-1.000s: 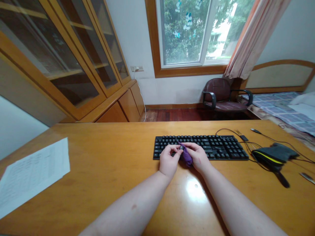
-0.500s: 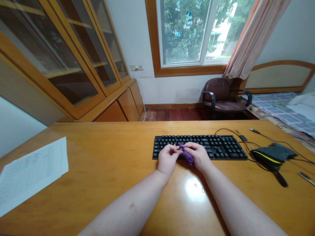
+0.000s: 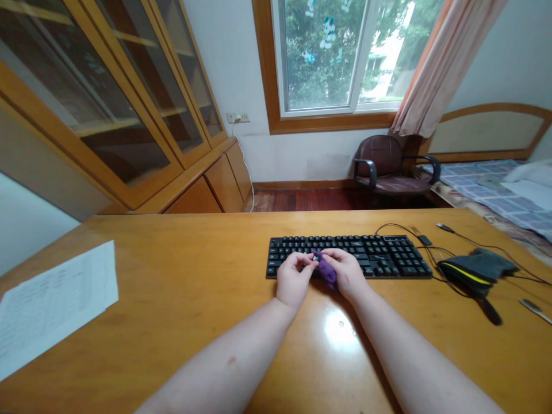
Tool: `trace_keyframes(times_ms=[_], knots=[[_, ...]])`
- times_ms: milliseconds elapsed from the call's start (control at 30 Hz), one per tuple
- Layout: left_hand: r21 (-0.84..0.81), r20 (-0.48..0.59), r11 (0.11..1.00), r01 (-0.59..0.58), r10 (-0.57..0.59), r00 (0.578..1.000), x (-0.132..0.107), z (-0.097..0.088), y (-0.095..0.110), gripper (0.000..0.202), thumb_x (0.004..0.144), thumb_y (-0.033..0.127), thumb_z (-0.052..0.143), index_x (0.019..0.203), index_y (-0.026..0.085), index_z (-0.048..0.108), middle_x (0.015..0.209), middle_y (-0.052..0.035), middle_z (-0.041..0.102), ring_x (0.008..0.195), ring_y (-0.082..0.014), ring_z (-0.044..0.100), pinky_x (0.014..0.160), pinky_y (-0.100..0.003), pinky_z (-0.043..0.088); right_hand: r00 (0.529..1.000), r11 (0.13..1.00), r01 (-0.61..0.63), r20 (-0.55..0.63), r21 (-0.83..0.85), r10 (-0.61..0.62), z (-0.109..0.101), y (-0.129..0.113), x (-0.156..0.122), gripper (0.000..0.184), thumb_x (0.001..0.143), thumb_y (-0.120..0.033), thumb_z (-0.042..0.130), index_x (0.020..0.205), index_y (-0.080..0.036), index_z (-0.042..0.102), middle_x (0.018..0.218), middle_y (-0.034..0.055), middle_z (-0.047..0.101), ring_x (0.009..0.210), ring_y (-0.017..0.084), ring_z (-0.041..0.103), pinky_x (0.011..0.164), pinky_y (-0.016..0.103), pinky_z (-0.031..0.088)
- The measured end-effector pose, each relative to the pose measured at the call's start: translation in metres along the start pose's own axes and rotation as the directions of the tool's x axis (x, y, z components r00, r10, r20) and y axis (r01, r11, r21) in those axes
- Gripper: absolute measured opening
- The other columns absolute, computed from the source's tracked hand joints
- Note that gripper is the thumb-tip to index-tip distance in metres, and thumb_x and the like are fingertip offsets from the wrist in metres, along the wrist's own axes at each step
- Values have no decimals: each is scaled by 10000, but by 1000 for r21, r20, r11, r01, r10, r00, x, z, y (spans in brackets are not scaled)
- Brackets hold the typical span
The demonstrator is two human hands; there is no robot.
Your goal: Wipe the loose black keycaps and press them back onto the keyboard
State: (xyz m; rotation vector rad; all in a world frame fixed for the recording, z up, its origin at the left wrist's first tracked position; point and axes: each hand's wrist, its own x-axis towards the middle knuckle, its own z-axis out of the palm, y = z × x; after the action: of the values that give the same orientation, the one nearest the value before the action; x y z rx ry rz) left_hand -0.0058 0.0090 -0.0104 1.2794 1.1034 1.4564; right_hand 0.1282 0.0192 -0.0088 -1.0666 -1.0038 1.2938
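A bunched purple cloth [image 3: 328, 275] is gripped in my right hand [image 3: 349, 274], its thumb and fingers closed on it. My left hand [image 3: 295, 280] is closed in a pinch, fingertips meeting the cloth's upper left end. A small pale spot shows between those fingertips, too small to name. Both hands are over the front middle part of a black keyboard [image 3: 399, 259], which lies flat on the wooden desk [image 3: 181, 276]. My hands and the cloth hide some of its keys.
Right of the keyboard lie a dark grey pouch with a yellow stripe [image 3: 468, 270], black cables [image 3: 474, 238] and a small brush-like tool [image 3: 535, 309]. Printed paper [image 3: 64, 299] rests at the left. Beyond the desk are a glass-door cabinet [image 3: 172, 167] and a maroon armchair [image 3: 383, 164].
My hands stay nearly in place over the keyboard. The pale spot between the left fingertips shows a little more clearly, and the cloth has shifted slightly. The whole view has moved slightly.
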Motion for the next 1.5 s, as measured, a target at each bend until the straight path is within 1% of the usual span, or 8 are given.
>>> trace_keyframes(times_ms=[233, 500, 633, 833, 1000, 1133, 1300, 1500], knots=[[-87, 24, 996, -33, 35, 999, -1, 3, 4, 98, 745, 214, 599, 806, 166, 540, 925, -71, 658, 883, -152, 631, 815, -296, 496, 999, 982, -37, -11, 187, 40, 4, 1, 1, 262, 631, -363, 720, 812, -181, 667, 718, 27, 688, 598, 151, 598, 578, 270, 460], [-103, 73, 995, 13, -6, 997, 2, 2, -4, 275, 778, 228, 557, 1042, 164, 597, 1033, -93, 652, 940, -168, 620, 863, -314, 490, 999, 975, -27, -22, 221, 33, 4, 0, 0, 278, 613, -361, 733, 815, -187, 658, 734, 18, 691, 602, 149, 602, 583, 268, 459], [-43, 89, 999, 25, -21, 996, 1, 0, 0, 275, 785, 267, 553, 1027, 161, 630, 1018, -87, 665, 903, -172, 631, 847, -314, 498, 999, 978, -34, -33, 204, 41, 3, 1, 1, 273, 610, -367, 735, 811, -199, 655, 727, 8, 687, 585, 146, 593, 570, 269, 450], [33, 41, 999, -21, 20, 999, 1, -1, 2, 242, 753, 280, 601, 955, 166, 666, 999, -86, 664, 930, -184, 618, 859, -313, 484, 998, 973, -48, -22, 226, 54, 3, 3, 2, 279, 587, -341, 753, 802, -193, 654, 726, 11, 686, 600, 150, 597, 590, 272, 454], [-94, 36, 993, 72, -69, 997, 2, 1, 2, 239, 757, 277, 592, 955, 153, 641, 933, -77, 684, 838, -170, 647, 803, -310, 510, 999, 965, -40, -15, 258, 45, 3, 3, 1, 248, 605, -327, 749, 799, -198, 664, 727, 1, 690, 609, 139, 600, 602, 257, 444], [-153, 14, 985, 80, -79, 997, 4, 3, 0, 247, 753, 273, 598, 962, 142, 618, 935, -83, 681, 845, -166, 645, 800, -310, 510, 999, 969, -45, -8, 242, 48, 3, 3, 1, 251, 613, -339, 742, 804, -198, 661, 737, 8, 695, 618, 145, 606, 613, 264, 447], [-126, 3, 992, 32, -32, 999, 5, 2, -2, 227, 754, 255, 594, 953, 152, 631, 968, -86, 671, 905, -172, 626, 852, -333, 487, 999, 985, -36, -20, 167, 40, 3, 3, 1, 273, 613, -353, 735, 817, -185, 666, 762, 30, 695, 656, 168, 611, 639, 288, 464], [42, 17, 990, -132, 131, 991, 4, -3, 5, 157, 761, 246, 587, 867, 183, 684, 995, -77, 637, 983, -179, 578, 917, -348, 446, 1000, 997, -25, -12, 79, 26, 4, 0, 0, 277, 609, -359, 733, 819, -185, 682, 794, 36, 697, 688, 173, 609, 669, 304, 466]])
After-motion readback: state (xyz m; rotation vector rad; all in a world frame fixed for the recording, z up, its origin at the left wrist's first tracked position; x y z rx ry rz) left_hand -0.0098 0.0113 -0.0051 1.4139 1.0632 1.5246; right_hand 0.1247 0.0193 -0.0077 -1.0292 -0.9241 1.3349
